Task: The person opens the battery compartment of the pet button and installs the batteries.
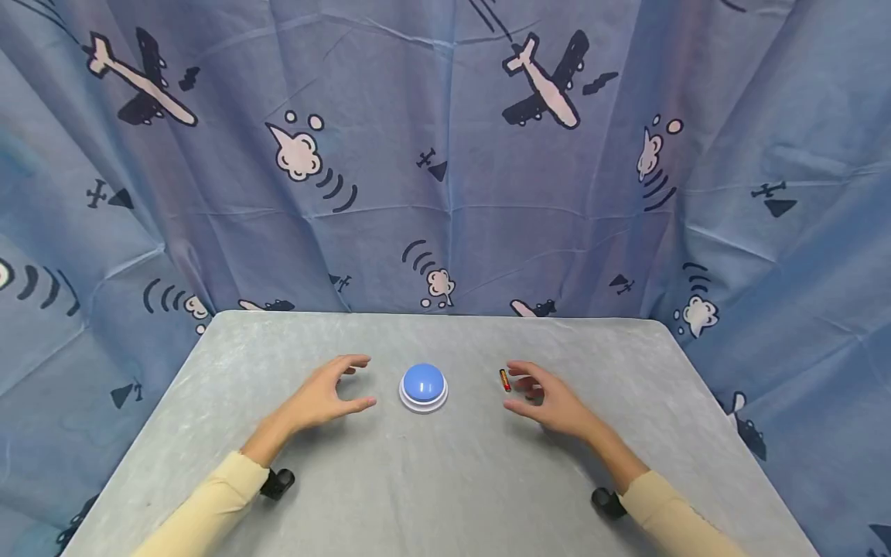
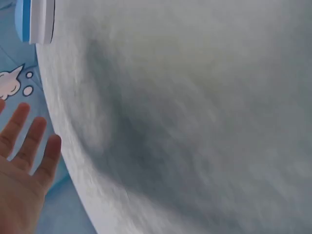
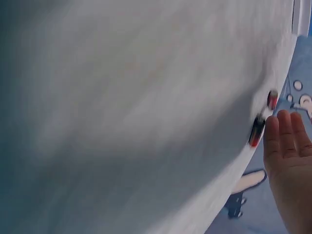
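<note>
A blue dome push button (image 1: 423, 382) on a white round base sits on the table between the two hands. My left hand (image 1: 323, 396) hovers to its left, thumb and fingers spread apart, holding nothing. On the other side my right hand (image 1: 553, 402) is held over the table with loosely bent fingers. Just beside its fingertips lies a small red and black battery (image 1: 504, 380). The right wrist view shows two such pieces, a nearer battery (image 3: 257, 130) and a smaller-looking red one (image 3: 272, 99), close to the fingers. Only one shows plainly in the head view.
A light grey cloth-like surface covers the table (image 1: 445, 487). Behind and beside it hangs a blue curtain (image 1: 383, 255) printed with planes and clouds. Dark wrist cameras are strapped at the left wrist (image 1: 278, 484) and the right wrist (image 1: 609, 503).
</note>
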### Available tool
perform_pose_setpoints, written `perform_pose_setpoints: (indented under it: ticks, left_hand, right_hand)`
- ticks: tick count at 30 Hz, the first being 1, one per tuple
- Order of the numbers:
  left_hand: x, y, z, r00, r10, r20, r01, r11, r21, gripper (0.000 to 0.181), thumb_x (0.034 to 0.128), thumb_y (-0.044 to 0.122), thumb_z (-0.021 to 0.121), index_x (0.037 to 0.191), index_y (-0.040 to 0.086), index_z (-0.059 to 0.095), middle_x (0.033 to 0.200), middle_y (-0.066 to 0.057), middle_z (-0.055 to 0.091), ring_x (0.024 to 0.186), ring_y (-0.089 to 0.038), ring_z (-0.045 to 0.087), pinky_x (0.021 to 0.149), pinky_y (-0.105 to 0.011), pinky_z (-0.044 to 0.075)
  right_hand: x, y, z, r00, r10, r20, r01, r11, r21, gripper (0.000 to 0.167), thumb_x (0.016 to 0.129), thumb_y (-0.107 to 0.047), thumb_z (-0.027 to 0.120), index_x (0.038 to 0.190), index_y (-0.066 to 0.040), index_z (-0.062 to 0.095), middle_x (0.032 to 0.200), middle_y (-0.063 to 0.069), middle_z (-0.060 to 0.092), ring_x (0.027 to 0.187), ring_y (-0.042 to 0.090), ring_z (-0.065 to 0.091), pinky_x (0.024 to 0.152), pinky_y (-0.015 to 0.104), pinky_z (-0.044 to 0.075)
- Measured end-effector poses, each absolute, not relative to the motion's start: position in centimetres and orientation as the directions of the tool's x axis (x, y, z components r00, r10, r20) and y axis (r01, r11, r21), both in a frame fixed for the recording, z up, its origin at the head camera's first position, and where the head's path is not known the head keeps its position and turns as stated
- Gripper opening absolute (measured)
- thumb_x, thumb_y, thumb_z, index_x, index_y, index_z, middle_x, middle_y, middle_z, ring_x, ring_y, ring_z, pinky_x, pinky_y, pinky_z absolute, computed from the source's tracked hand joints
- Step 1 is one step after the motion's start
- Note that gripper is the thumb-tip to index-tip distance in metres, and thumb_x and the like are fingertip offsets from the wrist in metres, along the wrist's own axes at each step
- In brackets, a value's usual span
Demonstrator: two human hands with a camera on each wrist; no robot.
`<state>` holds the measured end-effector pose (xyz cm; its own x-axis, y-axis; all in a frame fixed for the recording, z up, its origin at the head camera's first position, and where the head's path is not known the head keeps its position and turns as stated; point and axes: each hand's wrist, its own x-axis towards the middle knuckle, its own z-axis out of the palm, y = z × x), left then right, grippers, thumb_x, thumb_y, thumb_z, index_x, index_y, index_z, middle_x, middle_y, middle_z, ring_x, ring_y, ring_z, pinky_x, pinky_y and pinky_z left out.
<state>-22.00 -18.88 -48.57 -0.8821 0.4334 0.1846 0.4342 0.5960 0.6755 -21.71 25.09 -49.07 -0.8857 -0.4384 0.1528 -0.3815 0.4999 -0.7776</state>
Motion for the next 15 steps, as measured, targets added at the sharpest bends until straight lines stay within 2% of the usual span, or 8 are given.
perform_pose_setpoints:
  ticks: [5,15]
  left_hand:
    - [-22.9,-17.6,-49.2,-0.864,0.467,0.188,0.437,0.512,0.74,0.081,0.0824,0.04,0.086,0.145,0.003,0.051,0.14,-0.015,0.056,0.125,-0.036,0.053,0.101,-0.054,0.044]
    - [-24.0,-14.7,-50.1,-0.844,0.494,0.209,0.454,0.448,0.77,0.083,0.078,0.033,0.09,0.143,0.0,0.052,0.138,-0.017,0.057,0.124,-0.037,0.054,0.102,-0.053,0.044]
  right_hand:
    - [-22.6,22.1,-49.4,-0.868,-0.468,0.164,-0.398,0.459,-0.794,0.075,0.086,-0.026,0.085,0.145,0.001,0.049,0.136,0.022,0.057,0.116,0.039,0.058,0.096,0.056,0.048]
    - [-24.0,18.1,-49.8,-0.846,-0.517,0.132,-0.382,0.415,-0.826,0.081,0.081,-0.024,0.089,0.146,0.002,0.048,0.14,0.02,0.054,0.122,0.037,0.055,0.099,0.051,0.047]
